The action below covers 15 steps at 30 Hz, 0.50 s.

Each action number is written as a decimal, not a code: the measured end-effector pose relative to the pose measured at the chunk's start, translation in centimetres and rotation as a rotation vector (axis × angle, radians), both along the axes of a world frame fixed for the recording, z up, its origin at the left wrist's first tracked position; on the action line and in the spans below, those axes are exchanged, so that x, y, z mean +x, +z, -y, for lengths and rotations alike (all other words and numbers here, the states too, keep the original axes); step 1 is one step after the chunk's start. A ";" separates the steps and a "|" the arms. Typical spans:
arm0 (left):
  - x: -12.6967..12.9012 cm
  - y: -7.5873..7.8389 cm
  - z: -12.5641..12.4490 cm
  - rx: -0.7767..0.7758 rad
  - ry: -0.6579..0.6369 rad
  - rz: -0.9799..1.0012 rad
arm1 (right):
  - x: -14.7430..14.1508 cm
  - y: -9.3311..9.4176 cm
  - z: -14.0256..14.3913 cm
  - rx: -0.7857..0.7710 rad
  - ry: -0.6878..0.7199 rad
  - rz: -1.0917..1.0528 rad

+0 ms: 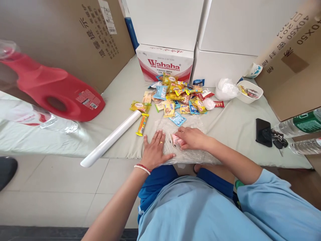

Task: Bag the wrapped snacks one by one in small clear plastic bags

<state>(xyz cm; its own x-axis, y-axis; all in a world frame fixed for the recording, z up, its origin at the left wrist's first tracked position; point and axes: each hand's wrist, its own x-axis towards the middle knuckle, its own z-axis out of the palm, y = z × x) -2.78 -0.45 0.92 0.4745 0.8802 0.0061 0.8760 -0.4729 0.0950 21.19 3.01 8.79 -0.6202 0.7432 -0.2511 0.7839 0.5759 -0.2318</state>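
My left hand lies flat with its fingers stretched out, pressing on a sheet of clear plastic film at the table's front edge. To its right, my right hand is closed on a small pink packet resting on the film. Just beyond the hands is a heap of wrapped snacks in yellow, blue and red wrappers. A light blue packet lies nearest the film. A yellow-and-orange snack bar and a white roll lie left of my left hand.
A red jug and a clear bottle lie at the left. Behind the heap stands a Wahaha carton. At right are a white bowl, a black phone, keys and water bottles. Large cardboard boxes flank the table.
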 end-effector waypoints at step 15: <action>-0.2 -0.5 0.0 0.008 -0.013 0.047 | 1.5 0.7 -0.2 0.140 -0.050 -0.074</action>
